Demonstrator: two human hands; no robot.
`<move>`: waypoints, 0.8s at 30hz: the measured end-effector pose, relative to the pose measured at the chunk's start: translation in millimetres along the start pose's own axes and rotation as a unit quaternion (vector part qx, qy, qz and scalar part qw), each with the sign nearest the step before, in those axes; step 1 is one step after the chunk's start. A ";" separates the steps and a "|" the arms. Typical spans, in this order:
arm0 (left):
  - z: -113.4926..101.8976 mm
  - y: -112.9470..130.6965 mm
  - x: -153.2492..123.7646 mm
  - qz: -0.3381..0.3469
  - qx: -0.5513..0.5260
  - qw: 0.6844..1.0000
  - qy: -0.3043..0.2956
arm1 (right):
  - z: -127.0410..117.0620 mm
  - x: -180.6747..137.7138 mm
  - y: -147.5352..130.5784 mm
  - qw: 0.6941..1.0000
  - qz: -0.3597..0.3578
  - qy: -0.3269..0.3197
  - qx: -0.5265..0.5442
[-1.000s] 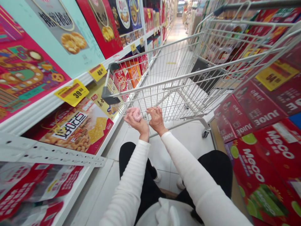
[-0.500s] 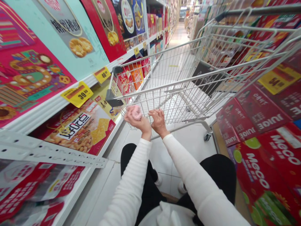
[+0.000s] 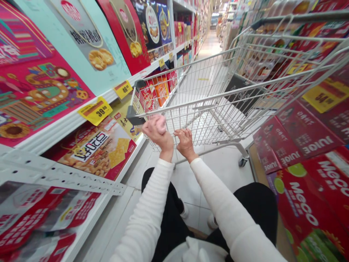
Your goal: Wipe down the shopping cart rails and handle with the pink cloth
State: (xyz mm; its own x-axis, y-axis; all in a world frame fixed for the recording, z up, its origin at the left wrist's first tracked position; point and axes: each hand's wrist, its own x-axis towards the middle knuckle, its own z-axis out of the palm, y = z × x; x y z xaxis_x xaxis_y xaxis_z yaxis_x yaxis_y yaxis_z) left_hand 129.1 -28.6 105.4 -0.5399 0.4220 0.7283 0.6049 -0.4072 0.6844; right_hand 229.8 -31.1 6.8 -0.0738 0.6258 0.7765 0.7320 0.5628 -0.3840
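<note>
My left hand (image 3: 156, 133) is closed around a crumpled pink cloth (image 3: 159, 123) and presses it against the near end of a wire shopping cart (image 3: 218, 98), just below the rim. My right hand (image 3: 185, 142) sits beside it with fingers hooked through the cart's lower wire mesh. The cart stands tilted in the aisle with its basket empty. A grey plastic corner (image 3: 135, 118) of the cart is left of my left hand. Both sleeves are white, and my dark trousers show below.
Shelves of large biscuit gift boxes (image 3: 92, 145) with yellow price tags (image 3: 95, 111) line the left. Red juice cartons (image 3: 305, 174) are stacked on the right. The tiled aisle (image 3: 209, 43) runs on ahead beyond the cart.
My left hand has moved the pink cloth up a little along the cart's end. The view has shifted slightly; my right hand keeps its hold on the mesh.
</note>
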 end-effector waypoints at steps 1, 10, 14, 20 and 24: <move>4.7 7.7 -7.4 0.021 -0.001 0.999 -0.043 | -1.8 0.0 0.6 1.000 0.000 -0.004 0.000; -31.3 11.8 38.2 -0.003 0.058 0.995 0.081 | -29.6 2.8 0.8 0.998 -0.023 -0.051 0.019; -50.7 -1.1 56.8 -0.020 0.039 0.989 0.141 | -45.3 -1.0 -13.2 0.998 -0.023 -0.056 0.023; -60.9 -15.0 48.6 -0.054 0.011 0.989 0.134 | -80.5 33.7 -63.2 0.996 -0.033 0.079 -0.026; -72.5 -22.9 47.6 -0.041 -0.055 0.992 0.104 | -83.9 91.1 -93.4 0.997 -0.016 0.032 -0.061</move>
State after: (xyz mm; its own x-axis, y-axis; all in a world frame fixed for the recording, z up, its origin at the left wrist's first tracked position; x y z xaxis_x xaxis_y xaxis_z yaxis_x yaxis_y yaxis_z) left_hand 47.0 -57.9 126.9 -0.7009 0.2862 0.6533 0.4917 -0.4697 0.7332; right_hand 211.5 -71.9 155.4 -0.0586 0.5700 0.8195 0.8074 0.5099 -0.2969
